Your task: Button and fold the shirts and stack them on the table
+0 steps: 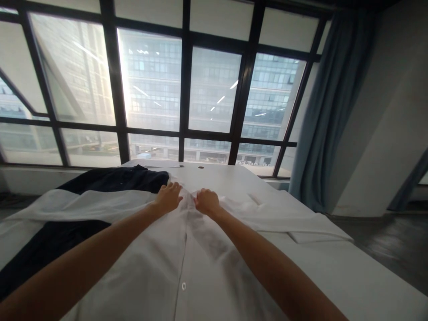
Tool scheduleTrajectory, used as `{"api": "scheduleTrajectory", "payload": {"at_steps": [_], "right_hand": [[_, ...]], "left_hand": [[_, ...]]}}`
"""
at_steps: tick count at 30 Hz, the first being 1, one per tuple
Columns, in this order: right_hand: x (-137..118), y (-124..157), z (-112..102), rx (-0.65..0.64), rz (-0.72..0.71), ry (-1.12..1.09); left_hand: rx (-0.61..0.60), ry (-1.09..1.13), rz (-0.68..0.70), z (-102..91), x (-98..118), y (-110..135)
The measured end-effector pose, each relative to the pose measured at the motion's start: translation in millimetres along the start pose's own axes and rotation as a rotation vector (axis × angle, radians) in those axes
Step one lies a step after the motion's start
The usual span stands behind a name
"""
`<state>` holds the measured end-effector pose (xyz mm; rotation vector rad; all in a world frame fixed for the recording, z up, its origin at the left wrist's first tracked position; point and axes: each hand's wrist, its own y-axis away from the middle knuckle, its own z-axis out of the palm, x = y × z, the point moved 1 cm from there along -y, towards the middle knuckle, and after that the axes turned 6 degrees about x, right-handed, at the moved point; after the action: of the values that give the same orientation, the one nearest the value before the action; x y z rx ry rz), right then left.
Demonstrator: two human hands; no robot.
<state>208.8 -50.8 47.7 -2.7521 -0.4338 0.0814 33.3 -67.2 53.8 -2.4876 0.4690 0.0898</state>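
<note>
A white button-up shirt lies spread out, front up, with its collar away from me and its sleeves out to both sides. A pale button shows on its front placket. My left hand rests on the left side of the collar area, its fingers and thumb apart. Just to the right, my right hand is closed, with the cloth of the collar pinched in its fingers. The fingertips of the right hand are partly hidden. A dark navy garment lies under the shirt's left sleeve.
The white table runs toward a large window with dark frames. Two round holes show near the table's far edge. At the right hangs a blue curtain beside a pale pillar.
</note>
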Motion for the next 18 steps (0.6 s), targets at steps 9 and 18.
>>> {"api": "scheduleTrajectory", "payload": {"at_steps": [9, 18], "right_hand": [[-48, 89, -16, -0.248, -0.012, -0.175], [-64, 133, -17, -0.178, 0.046, -0.062]], "left_hand": [[-0.199, 0.263, 0.123, -64.7, 26, 110], [-0.355, 0.293, 0.004, -91.9, 35, 177]]}}
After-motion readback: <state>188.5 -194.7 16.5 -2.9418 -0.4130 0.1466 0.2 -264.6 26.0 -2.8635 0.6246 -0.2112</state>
